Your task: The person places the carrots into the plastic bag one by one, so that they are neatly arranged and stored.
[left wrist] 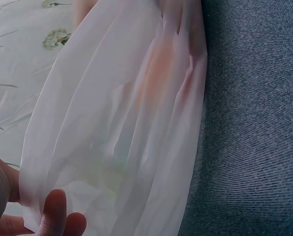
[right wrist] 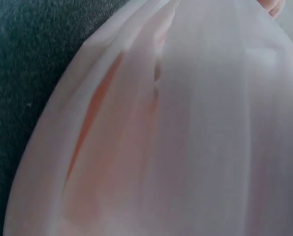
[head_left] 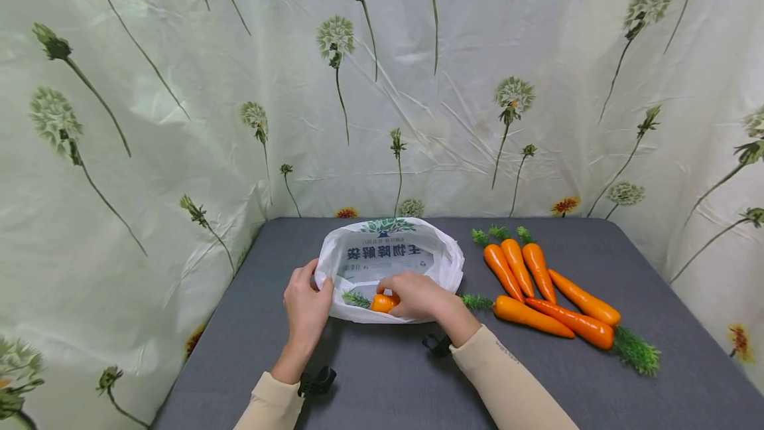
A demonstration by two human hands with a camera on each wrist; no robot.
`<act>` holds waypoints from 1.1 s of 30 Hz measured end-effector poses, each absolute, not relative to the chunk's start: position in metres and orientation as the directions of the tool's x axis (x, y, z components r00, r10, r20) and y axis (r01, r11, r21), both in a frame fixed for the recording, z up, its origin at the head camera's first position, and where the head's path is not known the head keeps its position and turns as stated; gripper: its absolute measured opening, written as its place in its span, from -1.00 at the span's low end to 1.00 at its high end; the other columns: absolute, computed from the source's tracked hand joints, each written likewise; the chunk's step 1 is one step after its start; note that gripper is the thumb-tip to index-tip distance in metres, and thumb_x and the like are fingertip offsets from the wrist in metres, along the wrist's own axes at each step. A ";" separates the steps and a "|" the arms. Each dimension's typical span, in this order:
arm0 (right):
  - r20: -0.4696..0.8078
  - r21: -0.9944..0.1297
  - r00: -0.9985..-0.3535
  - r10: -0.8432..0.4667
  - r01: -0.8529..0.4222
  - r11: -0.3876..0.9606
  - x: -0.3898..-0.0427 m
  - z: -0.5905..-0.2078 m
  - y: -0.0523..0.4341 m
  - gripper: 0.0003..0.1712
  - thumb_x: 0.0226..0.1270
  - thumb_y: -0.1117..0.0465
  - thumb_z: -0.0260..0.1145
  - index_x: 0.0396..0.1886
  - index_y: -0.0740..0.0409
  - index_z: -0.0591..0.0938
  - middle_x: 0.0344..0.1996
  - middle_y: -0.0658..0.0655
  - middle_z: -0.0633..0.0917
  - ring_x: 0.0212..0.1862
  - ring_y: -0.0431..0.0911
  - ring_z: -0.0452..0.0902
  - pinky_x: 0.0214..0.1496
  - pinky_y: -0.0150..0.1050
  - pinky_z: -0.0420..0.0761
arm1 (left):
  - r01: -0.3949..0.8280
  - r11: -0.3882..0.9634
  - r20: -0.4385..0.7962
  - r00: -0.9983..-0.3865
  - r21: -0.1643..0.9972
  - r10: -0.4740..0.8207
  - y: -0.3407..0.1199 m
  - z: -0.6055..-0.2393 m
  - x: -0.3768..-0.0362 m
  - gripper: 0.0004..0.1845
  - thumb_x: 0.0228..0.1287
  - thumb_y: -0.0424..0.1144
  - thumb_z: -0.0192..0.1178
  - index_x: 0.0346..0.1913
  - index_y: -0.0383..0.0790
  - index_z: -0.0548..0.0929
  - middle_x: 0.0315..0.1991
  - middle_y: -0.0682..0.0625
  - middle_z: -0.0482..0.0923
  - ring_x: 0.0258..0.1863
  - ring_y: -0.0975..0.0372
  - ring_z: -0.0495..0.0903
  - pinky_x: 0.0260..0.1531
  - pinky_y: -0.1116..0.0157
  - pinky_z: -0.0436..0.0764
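Note:
A white plastic bag (head_left: 450, 254) with dark printed characters and a green tree lies with its mouth wide open on the dark table. My left hand (head_left: 307, 300) pinches the bag's left rim between thumb and fingers; the left wrist view shows the fingers (left wrist: 54, 211) on the thin plastic. Inside the bag mouth, my right hand (head_left: 418, 297) grips an orange carrot (head_left: 383, 302) with a leafy green top pointing left. Through the bag's wall the carrot shows as a faint orange patch in the left wrist view. In the right wrist view the bag covers most of the hand.
Several orange carrots (head_left: 534, 318) with green tops lie in a loose group right of the bag on the dark table (head_left: 382, 383). A pale curtain (head_left: 418, 105) with dandelion prints hangs behind the table and along its sides.

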State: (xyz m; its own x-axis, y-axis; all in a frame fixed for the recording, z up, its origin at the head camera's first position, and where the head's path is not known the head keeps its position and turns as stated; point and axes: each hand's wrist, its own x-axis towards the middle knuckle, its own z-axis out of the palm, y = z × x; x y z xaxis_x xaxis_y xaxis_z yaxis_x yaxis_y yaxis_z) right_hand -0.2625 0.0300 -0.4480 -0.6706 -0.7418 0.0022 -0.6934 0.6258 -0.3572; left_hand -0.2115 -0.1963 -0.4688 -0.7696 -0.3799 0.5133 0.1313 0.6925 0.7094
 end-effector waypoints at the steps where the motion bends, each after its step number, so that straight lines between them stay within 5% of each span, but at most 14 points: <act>1: 0.000 -0.362 -0.676 -0.737 -0.687 0.630 -0.263 -0.448 0.031 -0.67 0.21 0.20 0.45 0.00 -0.04 0.71 -0.36 -0.11 0.63 -0.35 -0.18 0.44 -0.26 -0.24 0.46 | 0.129 0.695 0.515 -0.768 0.707 -0.382 -0.196 -0.469 -0.212 -0.59 0.18 -0.38 0.38 0.12 -0.35 0.67 -0.21 -0.16 0.60 -0.42 0.09 0.59 -0.44 0.17 0.55; 12: -0.007 -0.379 -0.632 -0.775 -0.716 0.587 -0.261 -0.446 0.028 -0.63 0.25 0.21 0.41 0.08 -0.04 0.74 -0.27 -0.15 0.68 -0.33 -0.20 0.45 -0.20 -0.28 0.45 | 0.118 0.684 0.489 -0.786 0.720 -0.378 -0.194 -0.467 -0.210 -0.58 0.20 -0.36 0.37 0.14 -0.33 0.66 -0.17 -0.16 0.59 -0.40 0.07 0.60 -0.42 0.13 0.61; 33: -0.008 -0.415 -0.679 -0.734 -0.666 0.620 -0.260 -0.439 0.025 -0.57 0.23 0.19 0.43 0.13 -0.02 0.73 -0.13 -0.03 0.74 -0.12 -0.14 0.63 -0.07 -0.19 0.58 | 0.115 0.717 0.500 -0.791 0.688 -0.353 -0.194 -0.467 -0.209 -0.53 0.20 -0.34 0.37 0.20 -0.33 0.62 -0.09 -0.22 0.59 -0.30 0.00 0.61 -0.36 0.04 0.59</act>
State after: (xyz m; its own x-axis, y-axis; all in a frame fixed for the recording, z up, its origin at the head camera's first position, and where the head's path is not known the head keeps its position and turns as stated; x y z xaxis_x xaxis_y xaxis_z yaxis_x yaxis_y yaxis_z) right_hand -0.2600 0.0253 -0.4389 -0.6786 -0.7345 -0.0084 -0.6659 0.6200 -0.4149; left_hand -0.2091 -0.1942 -0.4674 -0.7907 -0.3532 0.5000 0.1148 0.7167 0.6878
